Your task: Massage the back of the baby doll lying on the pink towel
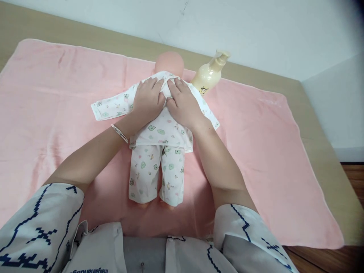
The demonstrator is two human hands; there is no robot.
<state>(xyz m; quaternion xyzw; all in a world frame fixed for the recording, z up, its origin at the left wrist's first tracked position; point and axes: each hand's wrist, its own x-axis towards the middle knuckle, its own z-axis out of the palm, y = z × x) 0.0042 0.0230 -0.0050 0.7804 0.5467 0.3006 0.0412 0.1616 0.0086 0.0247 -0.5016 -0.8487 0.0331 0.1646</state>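
Note:
A baby doll (168, 62) lies in the middle of a pink towel (57, 94), head away from me. It wears a white patterned top (163, 131) and matching trousers (156, 172). My left hand (148, 99) and my right hand (183, 103) rest side by side on the doll's upper body. Their fingers lie flat and stretched out on the top, fingertips at its collar. A thin bangle (119, 133) circles my left wrist. One empty sleeve of the top spreads out to the left.
A cream pump bottle (209, 74) lies on the towel just right of the doll's head. The towel covers a wooden table (321, 151) set against a white wall. Brown floor shows at the lower right.

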